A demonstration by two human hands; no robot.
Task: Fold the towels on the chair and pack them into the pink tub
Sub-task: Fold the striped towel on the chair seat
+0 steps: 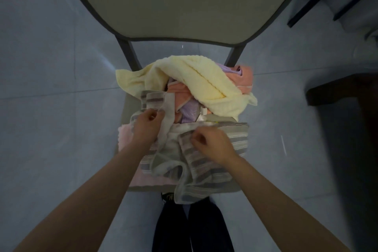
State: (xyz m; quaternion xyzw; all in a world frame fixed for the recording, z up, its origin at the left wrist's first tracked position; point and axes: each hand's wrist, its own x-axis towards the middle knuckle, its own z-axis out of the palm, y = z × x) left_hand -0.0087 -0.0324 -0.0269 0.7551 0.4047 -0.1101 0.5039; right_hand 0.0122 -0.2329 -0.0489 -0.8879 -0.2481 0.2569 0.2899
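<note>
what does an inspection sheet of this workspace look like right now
surface: chair seat almost fully covered by towels; only small bare patches show.
job's things: striped towel in front, crumpled, hanging over the seat's front edge; pink towel under it; yellow towel, orange towel and purple towel heaped behind, unfolded. pink tub: not in view.
clutter: nothing seen.
hands: left hand and right hand each pinch the striped towel.
cables: nothing seen.
surroundings: grey tiled floor; dark furniture at right; the person's dark trousers below.
</note>
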